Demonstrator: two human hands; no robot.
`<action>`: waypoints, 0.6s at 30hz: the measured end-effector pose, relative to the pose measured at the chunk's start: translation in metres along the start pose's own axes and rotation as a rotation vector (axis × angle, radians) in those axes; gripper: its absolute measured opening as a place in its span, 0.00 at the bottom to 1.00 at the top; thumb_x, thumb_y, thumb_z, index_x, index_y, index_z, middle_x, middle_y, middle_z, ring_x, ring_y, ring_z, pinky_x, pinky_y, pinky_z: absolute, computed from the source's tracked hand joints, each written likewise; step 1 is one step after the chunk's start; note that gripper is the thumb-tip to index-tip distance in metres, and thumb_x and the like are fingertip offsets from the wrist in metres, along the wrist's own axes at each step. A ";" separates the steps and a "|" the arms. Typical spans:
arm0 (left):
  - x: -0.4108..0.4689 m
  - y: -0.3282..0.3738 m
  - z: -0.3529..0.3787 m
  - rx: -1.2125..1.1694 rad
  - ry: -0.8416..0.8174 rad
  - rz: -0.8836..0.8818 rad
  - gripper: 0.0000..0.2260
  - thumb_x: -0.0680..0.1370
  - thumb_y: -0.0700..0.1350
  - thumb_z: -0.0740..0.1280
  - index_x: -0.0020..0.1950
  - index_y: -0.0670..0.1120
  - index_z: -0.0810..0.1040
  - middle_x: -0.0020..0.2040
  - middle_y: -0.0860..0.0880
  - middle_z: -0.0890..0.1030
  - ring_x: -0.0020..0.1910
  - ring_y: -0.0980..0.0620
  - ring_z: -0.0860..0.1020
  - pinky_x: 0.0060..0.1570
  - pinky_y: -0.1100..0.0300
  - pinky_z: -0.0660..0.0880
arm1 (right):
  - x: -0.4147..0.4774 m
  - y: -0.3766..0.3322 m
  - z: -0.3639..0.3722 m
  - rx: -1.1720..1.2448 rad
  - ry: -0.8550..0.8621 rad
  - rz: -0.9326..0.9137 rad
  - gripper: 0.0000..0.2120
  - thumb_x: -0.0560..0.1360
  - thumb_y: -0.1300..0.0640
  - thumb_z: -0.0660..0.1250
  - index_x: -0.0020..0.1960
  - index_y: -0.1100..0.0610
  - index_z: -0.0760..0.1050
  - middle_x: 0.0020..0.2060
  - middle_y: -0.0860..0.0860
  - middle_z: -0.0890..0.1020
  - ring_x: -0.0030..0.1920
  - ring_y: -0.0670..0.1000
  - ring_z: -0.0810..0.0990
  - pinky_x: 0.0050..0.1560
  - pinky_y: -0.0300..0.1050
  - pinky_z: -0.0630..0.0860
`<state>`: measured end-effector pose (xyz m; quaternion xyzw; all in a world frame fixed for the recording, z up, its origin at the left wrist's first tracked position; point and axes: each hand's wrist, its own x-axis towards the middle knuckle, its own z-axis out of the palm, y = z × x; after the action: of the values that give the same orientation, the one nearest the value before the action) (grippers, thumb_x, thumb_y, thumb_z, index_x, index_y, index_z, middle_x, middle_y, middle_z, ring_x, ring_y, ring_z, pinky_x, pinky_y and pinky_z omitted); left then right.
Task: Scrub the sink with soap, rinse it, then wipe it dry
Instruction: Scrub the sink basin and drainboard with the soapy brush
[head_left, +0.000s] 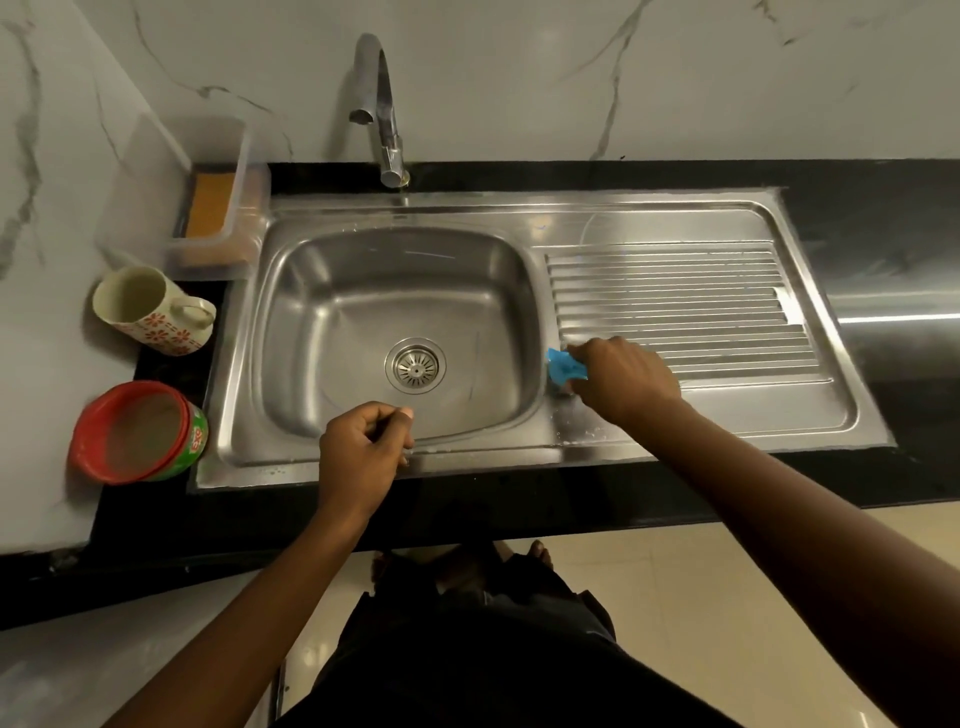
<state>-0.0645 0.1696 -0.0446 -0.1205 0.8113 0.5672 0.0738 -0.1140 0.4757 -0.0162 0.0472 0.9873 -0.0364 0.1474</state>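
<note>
Right grip (621, 374) closed round a blue scrub pad (563, 365), pressed to the sink (519, 457) ledge between basin and drainboard; left grip (358, 452) curled, apparently empty, on the front rim; likely scrubbing, next firm strokes along drainboard ridges.

Black counter (519, 493) holds the sink (467, 208), a floral mug (150, 312), a red tub (140, 431) and a clear box (254, 208).
</note>
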 end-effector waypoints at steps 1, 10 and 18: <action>-0.001 0.000 -0.001 0.005 0.001 -0.002 0.09 0.83 0.44 0.71 0.43 0.46 0.84 0.36 0.48 0.85 0.33 0.52 0.82 0.37 0.58 0.79 | 0.003 -0.005 -0.002 -0.012 0.007 0.012 0.17 0.78 0.51 0.71 0.66 0.51 0.78 0.52 0.55 0.83 0.49 0.59 0.83 0.45 0.49 0.74; 0.000 0.002 0.005 -0.010 -0.014 -0.005 0.10 0.82 0.45 0.71 0.42 0.46 0.83 0.36 0.48 0.85 0.32 0.49 0.81 0.37 0.54 0.79 | -0.029 -0.022 0.015 0.232 -0.180 -0.056 0.22 0.74 0.44 0.76 0.67 0.47 0.81 0.55 0.53 0.85 0.51 0.55 0.84 0.51 0.49 0.79; -0.006 0.006 0.013 0.003 -0.044 -0.005 0.09 0.82 0.44 0.71 0.43 0.45 0.83 0.35 0.49 0.84 0.31 0.54 0.81 0.37 0.57 0.78 | -0.040 -0.051 0.034 0.317 -0.034 -0.038 0.24 0.79 0.43 0.69 0.73 0.47 0.74 0.57 0.53 0.84 0.54 0.54 0.83 0.54 0.47 0.77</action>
<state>-0.0606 0.1847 -0.0421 -0.1098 0.8101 0.5683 0.0935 -0.0718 0.4193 -0.0338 0.0505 0.9672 -0.1954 0.1540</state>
